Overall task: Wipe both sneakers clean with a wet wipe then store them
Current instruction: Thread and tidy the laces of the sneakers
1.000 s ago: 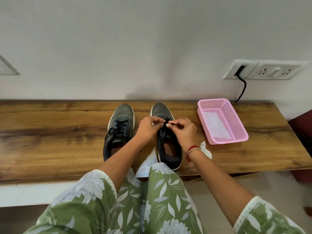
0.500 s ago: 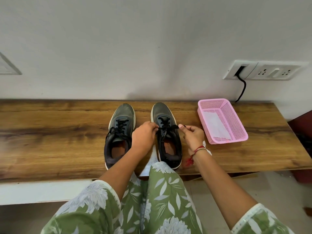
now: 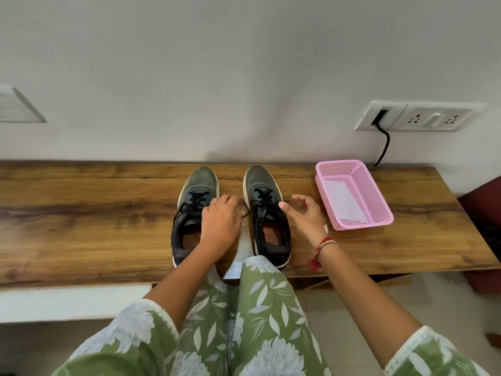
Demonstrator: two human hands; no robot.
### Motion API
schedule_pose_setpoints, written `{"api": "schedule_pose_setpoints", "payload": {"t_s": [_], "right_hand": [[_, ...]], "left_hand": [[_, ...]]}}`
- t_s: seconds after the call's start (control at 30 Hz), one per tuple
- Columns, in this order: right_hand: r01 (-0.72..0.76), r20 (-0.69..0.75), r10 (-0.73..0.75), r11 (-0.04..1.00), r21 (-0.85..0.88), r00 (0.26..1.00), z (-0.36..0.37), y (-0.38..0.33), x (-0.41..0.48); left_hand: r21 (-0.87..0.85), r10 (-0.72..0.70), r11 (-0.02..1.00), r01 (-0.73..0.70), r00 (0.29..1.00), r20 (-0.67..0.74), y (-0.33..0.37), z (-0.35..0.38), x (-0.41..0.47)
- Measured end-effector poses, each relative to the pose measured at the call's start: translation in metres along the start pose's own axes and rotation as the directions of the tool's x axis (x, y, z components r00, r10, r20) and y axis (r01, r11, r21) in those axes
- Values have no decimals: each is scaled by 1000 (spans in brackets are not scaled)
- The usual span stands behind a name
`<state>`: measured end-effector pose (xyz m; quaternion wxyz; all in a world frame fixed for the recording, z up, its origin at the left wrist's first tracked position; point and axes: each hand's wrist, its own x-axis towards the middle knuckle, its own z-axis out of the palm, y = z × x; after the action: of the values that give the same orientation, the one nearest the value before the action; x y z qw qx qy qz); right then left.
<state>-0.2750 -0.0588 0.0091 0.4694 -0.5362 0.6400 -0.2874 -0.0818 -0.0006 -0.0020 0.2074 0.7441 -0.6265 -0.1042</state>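
Two dark grey sneakers with black laces stand side by side, toes to the wall, on a wooden bench [image 3: 81, 213]. My left hand [image 3: 221, 221] hovers over the inner side of the left sneaker [image 3: 196, 185], fingers bent down; a lace tip of the right sneaker [image 3: 260, 183] lies loose just beside it. My right hand [image 3: 305, 215] is to the right of the right sneaker, fingers loosely curled and apart, thumb close to the laces. A white sheet [image 3: 238, 256] lies between the heels, and a scrap of white wipe [image 3: 325, 228] shows behind my right wrist.
A pink mesh basket [image 3: 363, 226] holding a white sheet stands on the bench to the right of the shoes. A wall socket plate [image 3: 423, 119] with a black cable hangs above it. My knees in green floral cloth are at the bench's front edge.
Both hands were pinching the right sneaker's laces over its tongue, then pulled them sideways. Now the hands have spread apart and the laces lie on the shoe.
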Motion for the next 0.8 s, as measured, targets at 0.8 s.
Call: {"api": "schedule_pose_setpoints", "payload": {"t_s": [0.8], "right_hand": [[-33,29,43,958,-285,999,8,-22,-67]], "left_hand": [[-234,-297,936,261,946,-130,-29,-71,-78]]}}
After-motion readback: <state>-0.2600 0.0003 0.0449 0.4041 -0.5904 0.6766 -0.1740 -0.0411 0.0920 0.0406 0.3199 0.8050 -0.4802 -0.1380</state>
